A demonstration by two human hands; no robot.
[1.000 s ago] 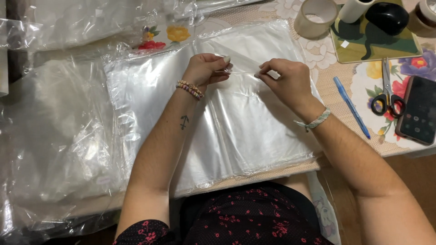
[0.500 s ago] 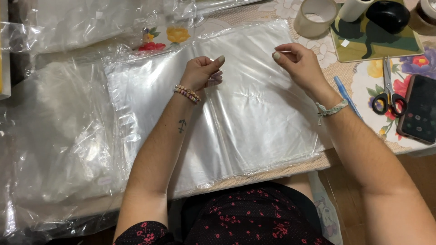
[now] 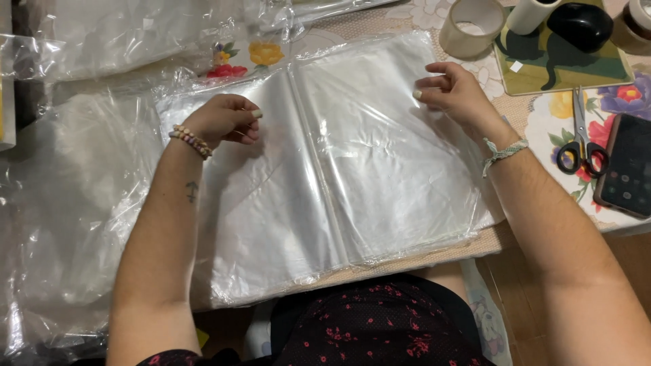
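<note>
A stack of clear, thin plastic sleeves point(image 3: 380, 169) lies flat at the middle of the near edge of the desk point(image 3: 420, 13), with a second layer of the same clear plastic point(image 3: 264, 203) overlapping it on the left side, so that a long seam runs from the far side toward the near edge between them. The left hand point(image 3: 220, 120) rests on the far left part of this plastic, its fingers curled loosely inward with the fingertips drawn close to the thumb; whether it pinches a film edge cannot be told. A beaded bracelet point(image 3: 190, 141) circles that wrist. The right hand point(image 3: 451, 89) sits on the far right part of the stack, fingers bent and bunched together with the tips touching the top sheet; it may be nipping the plastic, but the film is too transparent to be sure. A pale woven bracelet point(image 3: 503, 152) is on the right wrist.

More crumpled clear plastic bags point(image 3: 74, 196) cover the left side of the desk up to the far left corner. Toward the far right corner stand a wide roll of beige tape point(image 3: 472, 27), a white cylinder point(image 3: 530, 15) and a glossy black rounded object point(image 3: 580, 26), the last two on a green mat bearing a dark cat shape point(image 3: 576, 68). Near the right edge lie black-handled scissors point(image 3: 581, 132) and, just beside them, a dark smartphone point(image 3: 627, 173). The desk's cloth shows flowers.
</note>
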